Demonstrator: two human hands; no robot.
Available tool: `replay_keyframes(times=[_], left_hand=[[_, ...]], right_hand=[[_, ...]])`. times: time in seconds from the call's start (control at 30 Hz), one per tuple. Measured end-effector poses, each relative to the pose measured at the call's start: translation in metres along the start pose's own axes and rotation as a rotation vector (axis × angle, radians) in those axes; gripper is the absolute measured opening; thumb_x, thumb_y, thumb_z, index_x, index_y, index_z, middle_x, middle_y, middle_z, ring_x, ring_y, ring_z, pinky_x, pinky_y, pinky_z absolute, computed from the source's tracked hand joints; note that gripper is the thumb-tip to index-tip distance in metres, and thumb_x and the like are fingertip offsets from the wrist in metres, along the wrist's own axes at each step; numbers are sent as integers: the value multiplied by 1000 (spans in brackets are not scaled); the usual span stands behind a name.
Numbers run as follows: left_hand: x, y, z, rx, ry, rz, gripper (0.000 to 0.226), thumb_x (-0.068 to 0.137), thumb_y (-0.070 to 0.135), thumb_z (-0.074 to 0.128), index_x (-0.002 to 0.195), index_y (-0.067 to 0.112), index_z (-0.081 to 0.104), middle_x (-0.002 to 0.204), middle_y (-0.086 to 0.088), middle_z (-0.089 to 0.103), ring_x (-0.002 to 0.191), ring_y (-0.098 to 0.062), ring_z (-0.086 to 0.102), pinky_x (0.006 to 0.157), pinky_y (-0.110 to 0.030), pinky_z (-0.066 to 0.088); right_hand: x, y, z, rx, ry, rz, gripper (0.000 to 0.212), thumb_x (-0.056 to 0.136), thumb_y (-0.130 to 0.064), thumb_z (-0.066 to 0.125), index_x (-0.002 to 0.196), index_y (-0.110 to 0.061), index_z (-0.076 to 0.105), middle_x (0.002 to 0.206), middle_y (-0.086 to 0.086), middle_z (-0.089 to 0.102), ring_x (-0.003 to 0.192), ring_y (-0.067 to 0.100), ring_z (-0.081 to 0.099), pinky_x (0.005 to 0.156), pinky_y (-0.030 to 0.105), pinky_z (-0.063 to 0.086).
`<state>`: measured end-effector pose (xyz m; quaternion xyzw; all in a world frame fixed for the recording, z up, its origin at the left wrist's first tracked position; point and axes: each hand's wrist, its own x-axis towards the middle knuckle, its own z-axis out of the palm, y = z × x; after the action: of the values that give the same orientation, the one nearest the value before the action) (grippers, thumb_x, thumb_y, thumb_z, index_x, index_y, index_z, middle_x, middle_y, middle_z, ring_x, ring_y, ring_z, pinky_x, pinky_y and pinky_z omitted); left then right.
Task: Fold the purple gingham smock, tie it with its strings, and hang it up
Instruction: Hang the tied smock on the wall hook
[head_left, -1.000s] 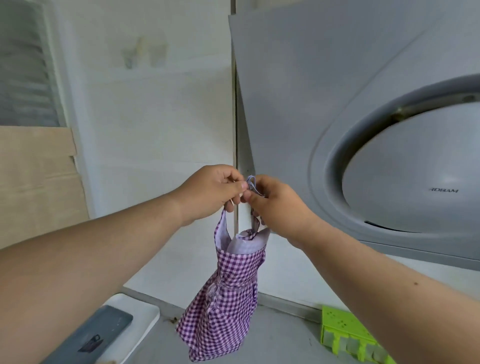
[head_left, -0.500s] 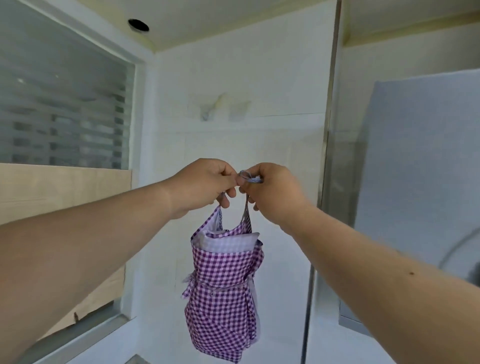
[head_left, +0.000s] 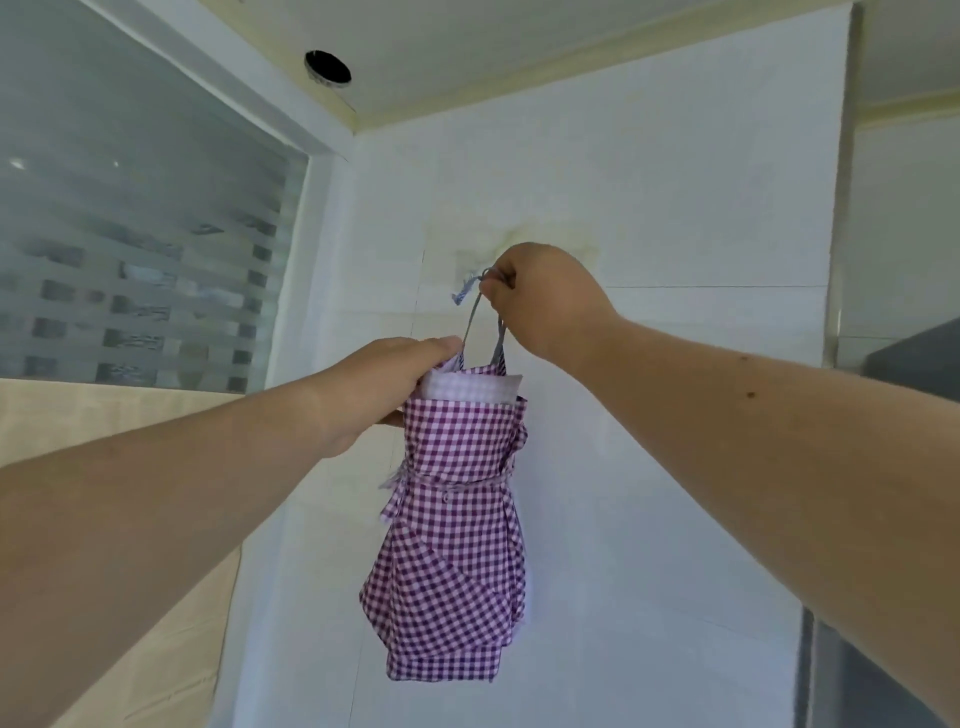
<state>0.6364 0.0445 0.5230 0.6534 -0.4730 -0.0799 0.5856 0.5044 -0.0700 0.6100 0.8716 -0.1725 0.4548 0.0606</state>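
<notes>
Up high, right hand pinching thin strings, left hand gripping folded gingham smock.

Both forearms are bare to the frame edge. No sleeves visible. The right forearm bears two small dark moles.

No readable text, label, brand, number or sign in my view.
</notes>
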Motion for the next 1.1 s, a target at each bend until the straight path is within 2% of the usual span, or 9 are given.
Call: replay_keyframes(times=[0.1, 0.17, 0.23, 0.3, 0.47, 0.57, 0.8, 1.0, 1.1], left_hand=[[13, -17, -10, -147, -16, -25, 70, 94, 81, 42, 119, 24, 73, 110, 0, 82, 105, -20, 76, 80, -28, 54], [24, -29, -17, -257, -33, -25, 88, 75, 95, 38, 123, 29, 69, 118, 2, 79, 112, -21, 74, 90, -33, 53], [37, -41, -20, -265, -53, 18, 85, 65, 97, 43, 122, 39, 67, 122, 10, 77, 117, -16, 72, 100, -35, 50], [43, -49, -19, -223, -89, 75, 73, 71, 90, 52, 125, 43, 67, 123, 13, 77, 116, -13, 72, 106, -35, 49], [58, -64, -9, -232, -83, 129, 55, 87, 55, 75, 135, 28, 67, 119, 6, 80, 108, -15, 77, 101, -36, 55], [67, -72, -5, -302, -15, 128, 39, 96, 44, 73, 132, 28, 69, 116, 5, 81, 104, -16, 78, 102, -39, 56], [82, -87, -1, -483, 55, 51, 34, 100, 40, 71, 129, 21, 72, 114, -2, 81, 104, -25, 79, 96, -44, 60], [83, -106, 3, -555, 71, -31, 37, 99, 43, 72, 127, 19, 72, 110, -4, 82, 99, -25, 80, 88, -40, 61], [77, -116, 3, -568, 56, -64, 40, 99, 46, 71, 130, 21, 70, 111, -4, 82, 98, -25, 80, 87, -40, 61]], right_hand=[[35, 4, 10, -81, 53, -18, 33, 105, -33, 52, 72, -27, 49, 72, -7, 54, 66, 13, 50, 59, 31, 35], [54, 7, 15, -153, 77, -22, 27, 104, -35, 52, 81, -22, 57, 76, -5, 57, 70, 17, 54, 62, 30, 37], [73, 7, 20, -255, 106, -44, 23, 104, -35, 52, 92, -19, 64, 84, -3, 64, 78, 21, 61, 66, 31, 40], [87, 7, 25, -360, 140, -70, 23, 103, -34, 51, 95, -20, 68, 88, -2, 68, 82, 24, 65, 68, 32, 41], [112, 12, 39, -497, 142, -106, 20, 100, -36, 54, 98, -24, 70, 92, -3, 69, 87, 25, 65, 74, 34, 39], [118, 16, 49, -569, 143, -140, 18, 99, -37, 55, 99, -27, 70, 97, -5, 70, 91, 25, 65, 79, 35, 35], [122, 18, 52, -622, 93, -156, 12, 92, -29, 61, 100, -29, 70, 99, -7, 71, 97, 25, 66, 82, 37, 32], [99, 19, 56, -660, 16, -168, 27, 94, -24, 52, 113, -33, 69, 112, -4, 69, 107, 26, 59, 83, 38, 35], [71, 18, 60, -541, 31, -100, 27, 94, -21, 52, 119, -24, 61, 107, 0, 70, 97, 29, 64, 80, 36, 40]])
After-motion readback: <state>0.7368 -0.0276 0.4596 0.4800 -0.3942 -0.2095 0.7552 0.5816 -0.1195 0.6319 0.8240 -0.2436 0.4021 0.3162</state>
